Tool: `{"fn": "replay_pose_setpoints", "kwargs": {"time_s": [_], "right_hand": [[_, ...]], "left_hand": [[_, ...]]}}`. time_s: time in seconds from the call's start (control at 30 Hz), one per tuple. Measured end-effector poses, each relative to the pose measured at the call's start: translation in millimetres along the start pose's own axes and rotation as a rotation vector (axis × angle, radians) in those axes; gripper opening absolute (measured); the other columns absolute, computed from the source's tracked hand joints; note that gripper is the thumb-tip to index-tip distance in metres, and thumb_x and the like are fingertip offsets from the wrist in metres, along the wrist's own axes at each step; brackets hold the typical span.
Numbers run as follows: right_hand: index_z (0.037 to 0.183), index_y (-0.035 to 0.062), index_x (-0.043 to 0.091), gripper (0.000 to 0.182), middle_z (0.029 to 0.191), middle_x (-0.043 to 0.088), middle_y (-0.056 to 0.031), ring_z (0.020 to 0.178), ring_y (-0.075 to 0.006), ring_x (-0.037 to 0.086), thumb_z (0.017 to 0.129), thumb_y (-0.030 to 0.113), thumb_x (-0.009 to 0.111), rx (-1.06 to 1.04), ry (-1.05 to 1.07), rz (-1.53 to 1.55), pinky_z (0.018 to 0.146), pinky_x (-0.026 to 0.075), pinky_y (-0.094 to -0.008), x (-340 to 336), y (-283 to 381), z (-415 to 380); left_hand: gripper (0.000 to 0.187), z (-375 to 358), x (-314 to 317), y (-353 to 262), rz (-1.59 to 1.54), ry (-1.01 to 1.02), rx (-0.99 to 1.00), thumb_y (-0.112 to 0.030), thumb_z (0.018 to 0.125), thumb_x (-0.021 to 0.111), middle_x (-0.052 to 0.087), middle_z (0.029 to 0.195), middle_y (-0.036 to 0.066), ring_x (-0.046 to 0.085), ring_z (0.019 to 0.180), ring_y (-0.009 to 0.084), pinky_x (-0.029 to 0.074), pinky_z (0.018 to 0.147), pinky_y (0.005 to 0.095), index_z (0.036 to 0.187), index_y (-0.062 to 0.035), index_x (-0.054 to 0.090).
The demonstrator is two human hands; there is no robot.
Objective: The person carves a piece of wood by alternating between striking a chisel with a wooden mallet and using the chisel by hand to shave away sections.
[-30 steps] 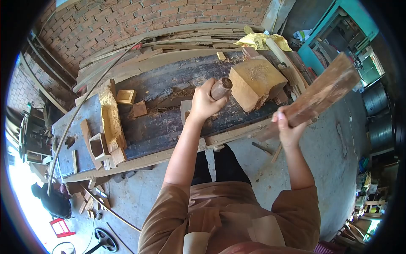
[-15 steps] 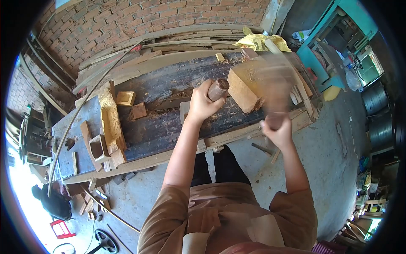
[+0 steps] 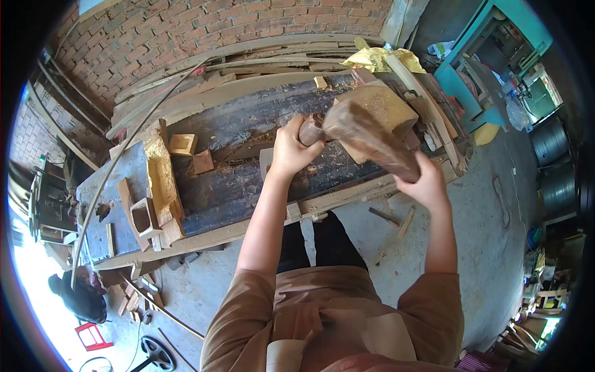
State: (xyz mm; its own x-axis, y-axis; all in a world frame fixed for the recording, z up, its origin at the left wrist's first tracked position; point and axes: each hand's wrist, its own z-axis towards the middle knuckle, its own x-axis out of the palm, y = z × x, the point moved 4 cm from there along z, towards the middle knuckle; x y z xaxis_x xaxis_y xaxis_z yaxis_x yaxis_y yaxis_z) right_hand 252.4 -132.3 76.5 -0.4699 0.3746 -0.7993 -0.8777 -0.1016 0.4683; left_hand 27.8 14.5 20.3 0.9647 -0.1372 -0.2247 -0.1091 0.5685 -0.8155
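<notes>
My left hand [image 3: 295, 152] is wrapped round the thick round wooden handle of a chisel [image 3: 312, 128], whose worn end points up; its blade is hidden below the fist. In my right hand [image 3: 426, 185] is a wooden mallet [image 3: 375, 141], gripped by its narrow end. The mallet's slightly blurred head is right at the end of the chisel handle. Behind the mallet, a large pale wood block [image 3: 387, 104] rests on the dark workbench [image 3: 223, 204]. A grey-brown piece [image 3: 266, 162] shows partly beside my left wrist.
On the bench's left lie a hollowed yellowish timber [image 3: 162, 180], a small square wooden box [image 3: 183, 144] and a hollow block [image 3: 144, 218]. Wood chips are scattered about. Long boards [image 3: 273, 65] line the brick wall [image 3: 235, 31]. A yellow sack [image 3: 381, 60] lies at the back right.
The mallet has swung left, from over the right side of the wood block to the chisel handle. My left hand has shifted slightly left, still gripping the chisel.
</notes>
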Motion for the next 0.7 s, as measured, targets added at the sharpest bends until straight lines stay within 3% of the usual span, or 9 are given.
{"fn": "replay_pose_setpoints", "kwargs": {"time_s": [0.1, 0.13, 0.17, 0.23, 0.27, 0.37, 0.5, 0.6, 0.7], "right_hand": [[0.087, 0.002, 0.056, 0.03, 0.071, 0.061, -0.0097, 0.063, -0.0214, 0.061, 0.063, 0.01, 0.071, 0.016, -0.22, 0.164, 0.06, 0.048, -0.0328, -26, 6, 4], [0.084, 0.0003, 0.056, 0.022, 0.071, 0.06, -0.0053, 0.062, -0.0157, 0.058, 0.068, 0.008, 0.069, -0.078, -0.388, 0.178, 0.059, 0.048, -0.0295, -32, 9, 2], [0.084, 0.0003, 0.056, 0.022, 0.071, 0.06, -0.0053, 0.062, -0.0157, 0.058, 0.068, 0.008, 0.069, -0.073, -0.385, 0.175, 0.059, 0.048, -0.0295, -27, 7, 1], [0.083, -0.0006, 0.056, 0.018, 0.07, 0.058, -0.0048, 0.062, -0.0131, 0.057, 0.071, 0.007, 0.066, 0.077, -0.384, 0.789, 0.057, 0.047, -0.0266, -9, -8, -3], [0.082, -0.0003, 0.056, 0.014, 0.071, 0.058, -0.0041, 0.063, -0.0106, 0.057, 0.072, 0.005, 0.064, 0.029, -0.318, 0.788, 0.056, 0.046, -0.0248, -4, -7, -2], [0.081, -0.0012, 0.055, 0.016, 0.069, 0.057, -0.0032, 0.061, -0.0114, 0.057, 0.07, 0.004, 0.065, -0.067, -0.14, 0.139, 0.057, 0.046, -0.026, -3, 22, 7], [0.081, -0.0015, 0.054, 0.018, 0.068, 0.057, -0.0035, 0.06, -0.011, 0.055, 0.069, 0.002, 0.066, -0.065, -0.029, 0.151, 0.057, 0.046, -0.0264, -4, 23, 5], [0.083, -0.0013, 0.052, 0.02, 0.067, 0.057, -0.0039, 0.06, -0.0105, 0.053, 0.068, -0.003, 0.066, 0.117, -0.2, 0.669, 0.057, 0.045, -0.0271, -4, 13, -2], [0.085, -0.0008, 0.052, 0.022, 0.069, 0.058, -0.0063, 0.062, -0.0135, 0.056, 0.067, 0.001, 0.067, 0.046, -0.186, 0.526, 0.06, 0.046, -0.0283, 6, 11, 0]], "left_hand": [[0.027, 2, -2, 3, -0.049, 0.035, -0.094, -0.013, 0.058, 0.066, 0.06, 0.071, 0.016, 0.062, 0.066, 0.0281, 0.047, 0.061, 0.0314, 0.08, -0.0004, 0.055], [0.027, 2, -2, 3, -0.048, 0.034, -0.08, -0.013, 0.058, 0.066, 0.06, 0.07, 0.016, 0.062, 0.066, 0.0283, 0.047, 0.061, 0.0314, 0.079, -0.0004, 0.055], [0.027, 2, 0, 2, -0.049, 0.036, -0.066, -0.013, 0.058, 0.066, 0.06, 0.07, 0.016, 0.062, 0.066, 0.0285, 0.047, 0.06, 0.0314, 0.079, -0.0004, 0.055], [0.027, 1, 1, 0, -0.02, 0.035, -0.061, -0.013, 0.058, 0.066, 0.059, 0.07, 0.016, 0.062, 0.066, 0.0282, 0.047, 0.06, 0.0314, 0.079, -0.0006, 0.055], [0.027, 1, 2, -2, -0.011, 0.027, -0.041, -0.013, 0.058, 0.066, 0.059, 0.07, 0.016, 0.062, 0.066, 0.0277, 0.047, 0.06, 0.0312, 0.079, -0.0006, 0.055], [0.027, 1, 1, 1, -0.022, 0.028, -0.054, -0.012, 0.057, 0.066, 0.059, 0.069, 0.016, 0.062, 0.065, 0.0267, 0.047, 0.06, 0.031, 0.079, -0.0007, 0.055], [0.027, 1, -2, 2, -0.065, 0.022, -0.025, -0.012, 0.058, 0.066, 0.059, 0.068, 0.015, 0.061, 0.063, 0.0258, 0.047, 0.06, 0.0311, 0.079, -0.0007, 0.055], [0.026, 1, 0, -1, -0.042, 0.021, -0.048, -0.012, 0.058, 0.065, 0.058, 0.068, 0.015, 0.061, 0.063, 0.0264, 0.047, 0.059, 0.0309, 0.079, -0.0008, 0.055], [0.025, 2, 0, -2, -0.021, 0.03, -0.041, -0.012, 0.058, 0.065, 0.059, 0.069, 0.015, 0.061, 0.063, 0.0278, 0.047, 0.059, 0.0312, 0.078, -0.0009, 0.055]]}}
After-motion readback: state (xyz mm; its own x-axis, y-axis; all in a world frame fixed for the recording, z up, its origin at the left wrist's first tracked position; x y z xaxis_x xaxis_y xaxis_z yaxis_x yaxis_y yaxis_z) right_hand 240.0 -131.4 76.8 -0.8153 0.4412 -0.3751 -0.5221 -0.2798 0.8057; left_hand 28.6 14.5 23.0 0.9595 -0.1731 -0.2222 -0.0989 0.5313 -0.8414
